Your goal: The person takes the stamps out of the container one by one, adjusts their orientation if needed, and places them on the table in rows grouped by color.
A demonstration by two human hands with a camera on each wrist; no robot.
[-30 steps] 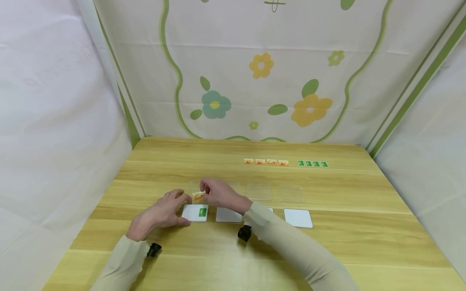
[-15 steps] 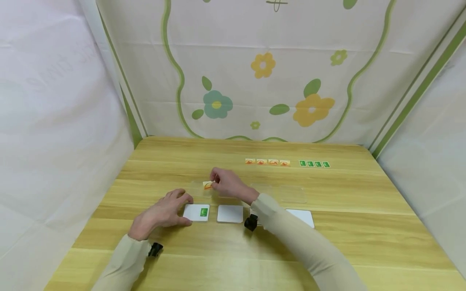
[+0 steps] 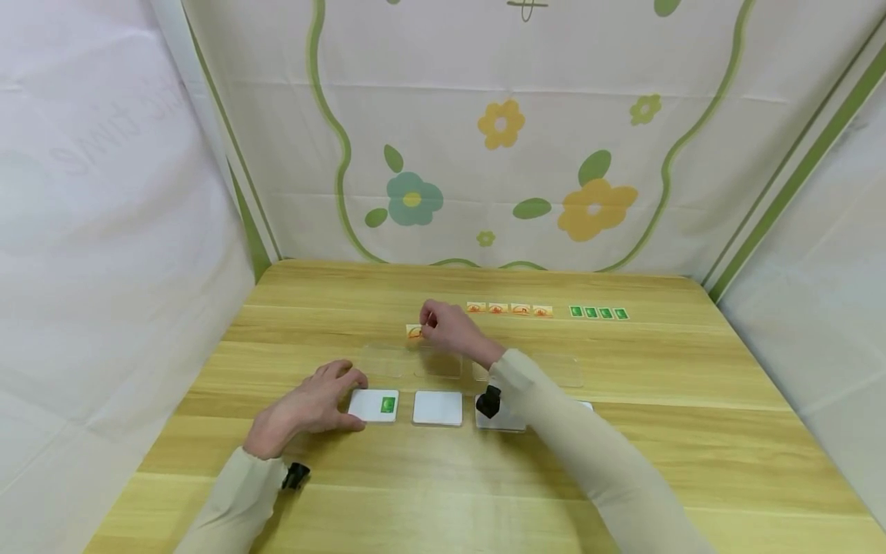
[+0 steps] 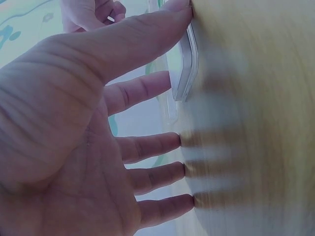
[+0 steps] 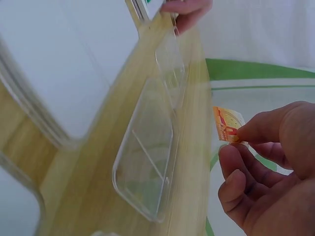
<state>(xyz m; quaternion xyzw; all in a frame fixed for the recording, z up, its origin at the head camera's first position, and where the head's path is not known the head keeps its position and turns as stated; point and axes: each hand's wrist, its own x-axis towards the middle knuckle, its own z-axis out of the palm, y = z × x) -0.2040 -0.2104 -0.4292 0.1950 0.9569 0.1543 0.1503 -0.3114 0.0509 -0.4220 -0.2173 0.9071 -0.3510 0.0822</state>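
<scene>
My right hand (image 3: 453,329) pinches a small orange-and-yellow sticker (image 5: 227,124) between thumb and forefinger, raised above the table behind the clear lids. My left hand (image 3: 311,400) steadies the leftmost white flat case (image 3: 364,405) on the table. Its thumb is on the near edge and its index finger at the left side, as the left wrist view shows; the other fingertips touch the tabletop. A small green sticker (image 3: 388,404) lies on the right part of that case. The right wrist view shows a clear plastic lid (image 5: 147,152) close by.
More white cases (image 3: 438,408) stand in a row to the right, partly covered by the right sleeve. Clear lids (image 3: 382,362) lie behind them. Farther back are a row of orange stickers (image 3: 497,308) and a row of green stickers (image 3: 591,312). Fabric walls enclose the wooden table (image 3: 388,492).
My right hand has carried the orange-and-yellow sticker away from the leftmost case, backward and to the right. My left hand has stayed in place on the case.
</scene>
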